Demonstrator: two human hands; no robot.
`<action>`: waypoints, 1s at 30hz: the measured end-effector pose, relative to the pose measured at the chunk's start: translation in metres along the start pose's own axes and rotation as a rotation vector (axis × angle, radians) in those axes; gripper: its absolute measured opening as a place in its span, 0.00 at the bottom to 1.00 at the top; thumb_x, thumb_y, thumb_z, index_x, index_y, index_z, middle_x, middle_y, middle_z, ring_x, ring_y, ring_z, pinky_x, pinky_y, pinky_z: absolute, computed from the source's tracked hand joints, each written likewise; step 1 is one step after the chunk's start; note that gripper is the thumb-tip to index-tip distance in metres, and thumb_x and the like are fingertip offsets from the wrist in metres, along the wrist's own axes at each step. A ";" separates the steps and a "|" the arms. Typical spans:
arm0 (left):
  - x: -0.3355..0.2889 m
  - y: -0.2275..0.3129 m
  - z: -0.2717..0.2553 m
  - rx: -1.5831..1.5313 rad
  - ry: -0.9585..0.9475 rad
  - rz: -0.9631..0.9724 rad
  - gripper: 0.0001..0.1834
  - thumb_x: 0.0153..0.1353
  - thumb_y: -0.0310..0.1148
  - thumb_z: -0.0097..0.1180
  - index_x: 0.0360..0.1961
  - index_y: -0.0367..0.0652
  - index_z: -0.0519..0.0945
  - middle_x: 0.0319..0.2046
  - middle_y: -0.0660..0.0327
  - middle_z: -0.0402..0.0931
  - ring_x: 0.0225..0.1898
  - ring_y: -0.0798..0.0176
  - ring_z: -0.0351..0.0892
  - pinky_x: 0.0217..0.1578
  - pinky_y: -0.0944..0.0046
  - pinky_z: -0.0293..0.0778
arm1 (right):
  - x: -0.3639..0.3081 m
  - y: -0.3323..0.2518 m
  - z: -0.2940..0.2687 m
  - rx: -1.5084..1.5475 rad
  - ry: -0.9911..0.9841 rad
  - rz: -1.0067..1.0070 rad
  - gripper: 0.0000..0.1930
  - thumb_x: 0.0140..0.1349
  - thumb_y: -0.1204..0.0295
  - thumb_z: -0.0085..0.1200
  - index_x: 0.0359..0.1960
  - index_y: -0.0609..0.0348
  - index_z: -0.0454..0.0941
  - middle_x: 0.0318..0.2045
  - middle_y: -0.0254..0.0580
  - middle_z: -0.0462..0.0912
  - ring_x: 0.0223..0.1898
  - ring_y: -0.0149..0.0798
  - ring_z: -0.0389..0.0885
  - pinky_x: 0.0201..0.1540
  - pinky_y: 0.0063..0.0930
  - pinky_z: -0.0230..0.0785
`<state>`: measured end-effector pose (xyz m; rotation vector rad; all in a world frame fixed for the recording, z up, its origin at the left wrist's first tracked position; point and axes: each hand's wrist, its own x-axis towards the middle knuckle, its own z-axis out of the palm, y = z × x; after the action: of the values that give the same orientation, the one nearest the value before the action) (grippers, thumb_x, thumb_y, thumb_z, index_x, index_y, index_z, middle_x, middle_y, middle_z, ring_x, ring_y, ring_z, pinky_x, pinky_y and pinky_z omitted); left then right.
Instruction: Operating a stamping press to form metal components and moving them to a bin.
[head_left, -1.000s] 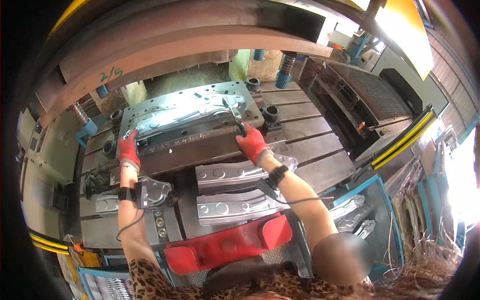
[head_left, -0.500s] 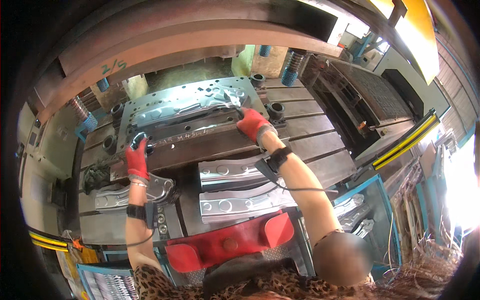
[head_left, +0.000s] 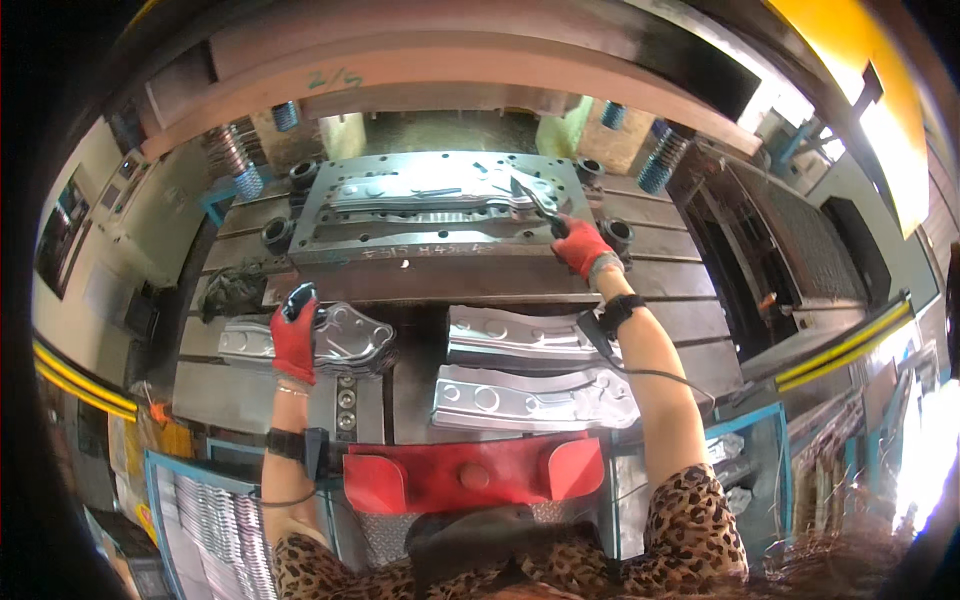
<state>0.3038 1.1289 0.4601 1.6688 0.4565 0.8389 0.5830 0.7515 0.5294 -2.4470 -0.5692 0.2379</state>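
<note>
My right hand (head_left: 582,248), in a red glove, is closed round a dark-handled tool with a pale forked end (head_left: 540,204). The fork reaches over the right end of a long silver pressed-metal part (head_left: 425,187), which lies on the lower press die (head_left: 350,232). Whether the fork grips the part is too small to tell. My left hand (head_left: 294,345), also red-gloved, is closed round a dark shiny rounded thing (head_left: 299,297) whose kind I cannot make out. It hovers at a stack of shaped metal parts (head_left: 355,335) on the left of the press bed.
Two more rows of pressed parts (head_left: 490,332) (head_left: 475,398) lie at the bed's front. A red padded bar (head_left: 475,478) is nearest me. The upper press beam (head_left: 440,85) hangs above the die. Guide posts with blue springs (head_left: 665,165) flank it. A blue-framed rack (head_left: 215,520) of parts stands at left.
My view has swung, shifting the scene rightward. My left hand has drawn back from the die's front edge to the left stack. My right hand stays at the die's right end with the tool.
</note>
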 end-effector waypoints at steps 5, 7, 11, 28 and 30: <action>-0.016 -0.016 -0.031 -0.015 0.072 -0.130 0.12 0.56 0.30 0.56 0.40 0.36 0.78 0.33 0.63 0.79 0.31 0.73 0.75 0.34 0.72 0.71 | 0.006 -0.023 0.029 -0.366 0.152 -0.029 0.24 0.48 0.73 0.45 0.52 0.60 0.68 0.31 0.56 0.80 0.33 0.48 0.80 0.34 0.37 0.71; -0.026 -0.022 -0.026 0.043 0.078 -0.137 0.12 0.56 0.31 0.56 0.39 0.35 0.79 0.32 0.63 0.79 0.30 0.73 0.75 0.33 0.73 0.72 | -0.006 -0.040 0.041 -0.560 0.133 -0.109 0.24 0.50 0.74 0.44 0.53 0.60 0.67 0.32 0.57 0.80 0.34 0.51 0.80 0.35 0.38 0.71; -0.063 -0.028 -0.026 0.130 0.042 -0.089 0.13 0.55 0.30 0.56 0.40 0.35 0.78 0.34 0.62 0.79 0.34 0.72 0.75 0.35 0.71 0.71 | -0.063 -0.045 0.023 -0.571 0.124 -0.166 0.22 0.54 0.73 0.44 0.53 0.57 0.64 0.36 0.55 0.79 0.39 0.54 0.78 0.39 0.42 0.70; -0.315 -0.181 -0.134 0.412 -0.345 -0.595 0.24 0.55 0.42 0.54 0.50 0.38 0.72 0.42 0.52 0.76 0.37 0.60 0.77 0.37 0.61 0.72 | -0.453 0.265 0.189 0.440 0.253 0.717 0.23 0.51 0.64 0.61 0.47 0.64 0.72 0.31 0.41 0.80 0.29 0.32 0.76 0.32 0.28 0.70; -0.312 -0.193 -0.136 0.452 -0.367 -0.691 0.24 0.55 0.42 0.54 0.50 0.38 0.71 0.42 0.52 0.76 0.38 0.59 0.77 0.37 0.61 0.72 | -0.429 0.249 0.188 0.473 0.104 0.780 0.28 0.45 0.60 0.65 0.48 0.63 0.74 0.40 0.44 0.81 0.41 0.38 0.78 0.43 0.31 0.69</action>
<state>0.0218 1.0583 0.1993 1.8365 0.9364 -0.0916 0.2303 0.4758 0.2447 -2.0775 0.4693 0.4861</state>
